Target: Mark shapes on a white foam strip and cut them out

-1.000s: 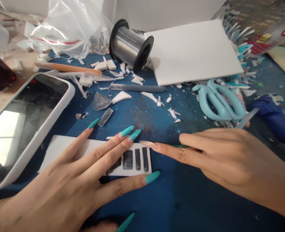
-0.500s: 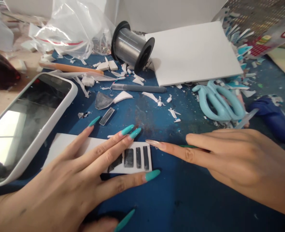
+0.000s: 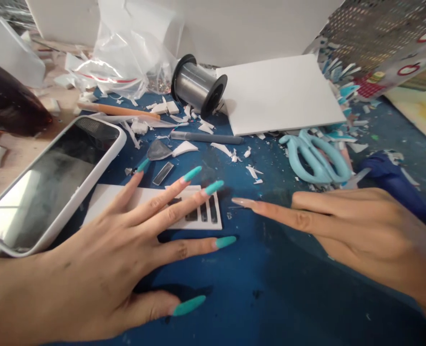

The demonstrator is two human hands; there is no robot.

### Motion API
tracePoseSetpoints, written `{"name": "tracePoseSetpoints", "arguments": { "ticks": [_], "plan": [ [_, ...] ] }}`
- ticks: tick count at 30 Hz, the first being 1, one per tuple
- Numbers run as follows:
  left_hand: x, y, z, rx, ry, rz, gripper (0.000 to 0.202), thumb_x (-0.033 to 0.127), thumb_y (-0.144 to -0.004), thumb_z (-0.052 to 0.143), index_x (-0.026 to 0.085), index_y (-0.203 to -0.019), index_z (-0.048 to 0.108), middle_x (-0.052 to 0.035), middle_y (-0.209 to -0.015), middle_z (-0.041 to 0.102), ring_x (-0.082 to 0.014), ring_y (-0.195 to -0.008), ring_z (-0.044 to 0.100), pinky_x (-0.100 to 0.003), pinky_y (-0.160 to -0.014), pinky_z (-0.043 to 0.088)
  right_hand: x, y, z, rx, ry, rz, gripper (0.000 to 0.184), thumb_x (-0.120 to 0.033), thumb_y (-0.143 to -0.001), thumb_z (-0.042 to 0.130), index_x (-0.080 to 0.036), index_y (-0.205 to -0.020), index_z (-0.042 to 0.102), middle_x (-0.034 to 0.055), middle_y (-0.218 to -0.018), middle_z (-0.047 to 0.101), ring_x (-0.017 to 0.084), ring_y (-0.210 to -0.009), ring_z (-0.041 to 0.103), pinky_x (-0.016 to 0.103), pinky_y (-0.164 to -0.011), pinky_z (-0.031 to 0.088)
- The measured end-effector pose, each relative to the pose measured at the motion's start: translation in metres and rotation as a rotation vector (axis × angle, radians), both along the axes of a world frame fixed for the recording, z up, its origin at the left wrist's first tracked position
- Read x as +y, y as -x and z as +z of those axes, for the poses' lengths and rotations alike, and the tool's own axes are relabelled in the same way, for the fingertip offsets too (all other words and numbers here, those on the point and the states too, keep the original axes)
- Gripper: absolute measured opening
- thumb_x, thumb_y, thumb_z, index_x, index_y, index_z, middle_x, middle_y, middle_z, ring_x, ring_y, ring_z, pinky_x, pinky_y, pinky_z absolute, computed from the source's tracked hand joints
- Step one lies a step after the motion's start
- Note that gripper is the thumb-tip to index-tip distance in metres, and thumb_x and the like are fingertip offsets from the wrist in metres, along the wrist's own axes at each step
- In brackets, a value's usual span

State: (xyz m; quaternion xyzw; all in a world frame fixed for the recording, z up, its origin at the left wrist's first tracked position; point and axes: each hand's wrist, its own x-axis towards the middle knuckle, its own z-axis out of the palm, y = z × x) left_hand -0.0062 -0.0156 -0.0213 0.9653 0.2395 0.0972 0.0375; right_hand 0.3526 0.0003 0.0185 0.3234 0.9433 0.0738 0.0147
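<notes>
My left hand (image 3: 137, 240) lies with spread fingers, long turquoise nails outward, over a narrow strip of white board (image 3: 106, 199). Several dark rectangles (image 3: 213, 210) show at the strip's right end; part of the row is hidden under my fingers. To the right, my right hand (image 3: 360, 230) is closed, index finger stretched forward, around what looks like a craft knife. Only the knife's thin tip (image 3: 235, 207) shows under the index nail, just off the strip's right end. A small clear rectangular piece (image 3: 163, 173) lies behind the strip.
A phone (image 3: 57, 182) lies at left, near a dark bottle (image 3: 11, 101). Behind are a wire spool (image 3: 198, 86), a grey pen-like stick (image 3: 206, 138), a white board (image 3: 281, 96) and a plastic bag (image 3: 119, 62). Light-blue scissors (image 3: 317, 158) and a dark-blue tool (image 3: 396, 182) lie right, among white scraps.
My right hand has moved right, away from the strip's corner, with the blade tip now showing. My left hand's fingers have spread further. The whole view has shifted slightly.
</notes>
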Motion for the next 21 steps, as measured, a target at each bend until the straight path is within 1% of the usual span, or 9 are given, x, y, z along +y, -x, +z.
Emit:
{"name": "tracePoseSetpoints", "arguments": {
  "ticks": [2,4,7,9,11,13,15,19,21],
  "plan": [
    [0.002,-0.001,0.0,-0.011,0.007,-0.02,0.075,0.058,-0.099,0.06,0.038,-0.167,0.034,-0.0064,-0.177,0.026,-0.0385,-0.156,0.042,-0.058,-0.133,-0.005,0.0,0.003,-0.001,0.094,0.088,0.077,0.077,-0.001,-0.102,0.033,-0.042,-0.168,0.027,-0.0062,-0.074,0.049,0.013,-0.05,0.043,0.028,-0.051,0.036],
    [0.001,-0.002,-0.001,-0.018,0.004,-0.014,0.073,0.059,-0.099,0.059,0.037,-0.166,0.039,-0.0077,-0.175,0.033,-0.0379,-0.153,0.046,-0.056,-0.134,-0.004,-0.001,0.007,-0.004,0.144,0.116,0.099,0.073,-0.001,-0.103,0.031,-0.04,-0.165,0.033,-0.0063,-0.073,0.047,0.014,-0.05,0.04,0.029,-0.05,0.032],
    [-0.005,-0.004,-0.003,-0.028,0.006,0.041,0.07,0.057,-0.102,0.055,0.038,-0.167,0.036,-0.0074,-0.178,0.022,-0.0346,-0.161,0.031,-0.047,-0.135,-0.008,-0.001,0.012,-0.009,0.179,0.121,0.113,0.065,-0.003,-0.106,0.029,-0.037,-0.16,0.041,-0.0064,-0.071,0.045,0.014,-0.05,0.038,0.029,-0.05,0.031],
    [-0.01,-0.005,-0.004,-0.039,0.04,0.09,0.067,0.056,-0.103,0.051,0.042,-0.167,0.034,-0.0047,-0.181,0.012,-0.0355,-0.163,0.024,-0.051,-0.135,-0.002,-0.001,0.015,-0.011,0.173,0.124,0.125,0.065,-0.002,-0.106,0.028,-0.036,-0.16,0.041,-0.0065,-0.07,0.043,0.014,-0.05,0.037,0.029,-0.049,0.03],
    [-0.014,-0.006,-0.004,-0.038,0.087,0.141,0.064,0.054,-0.104,0.047,0.047,-0.165,0.033,-0.0002,-0.181,0.008,-0.0381,-0.162,0.028,-0.061,-0.134,0.009,-0.001,0.016,-0.011,0.162,0.124,0.126,0.068,-0.001,-0.104,0.029,-0.035,-0.161,0.039,-0.0064,-0.071,0.043,0.014,-0.05,0.037,0.029,-0.05,0.03],
    [-0.016,-0.007,-0.004,-0.022,0.114,0.159,0.062,0.053,-0.104,0.045,0.05,-0.165,0.032,0.0014,-0.181,0.006,-0.0395,-0.161,0.03,-0.066,-0.131,0.016,-0.001,0.016,-0.011,0.152,0.131,0.111,0.07,0.0,-0.103,0.03,-0.036,-0.162,0.039,-0.0059,-0.072,0.046,0.014,-0.051,0.04,0.029,-0.05,0.032],
    [-0.015,-0.007,-0.004,-0.019,0.114,0.143,0.063,0.053,-0.105,0.046,0.05,-0.165,0.031,-0.0007,-0.181,0.006,-0.04,-0.161,0.03,-0.068,-0.131,0.016,-0.001,0.015,-0.011,0.145,0.136,0.111,0.071,0.0,-0.102,0.03,-0.036,-0.162,0.041,-0.0054,-0.073,0.05,0.014,-0.052,0.044,0.03,-0.051,0.033],
    [-0.012,-0.006,-0.007,-0.032,0.094,0.114,0.07,0.055,-0.102,0.051,0.045,-0.167,0.029,-0.005,-0.181,0.01,-0.0418,-0.16,0.03,-0.067,-0.132,0.01,-0.001,0.014,-0.012,0.154,0.134,0.117,0.071,0.0,-0.101,0.029,-0.036,-0.162,0.042,-0.0049,-0.072,0.052,0.014,-0.052,0.047,0.029,-0.05,0.035],
    [-0.011,-0.006,-0.008,-0.029,0.084,0.103,0.074,0.057,-0.099,0.054,0.044,-0.168,0.029,-0.0068,-0.181,0.011,-0.042,-0.161,0.028,-0.067,-0.132,0.007,-0.001,0.015,-0.013,0.16,0.133,0.12,0.07,0.0,-0.101,0.03,-0.035,-0.159,0.047,-0.0045,-0.074,0.054,0.013,-0.051,0.047,0.029,-0.049,0.036]
  ]
}}
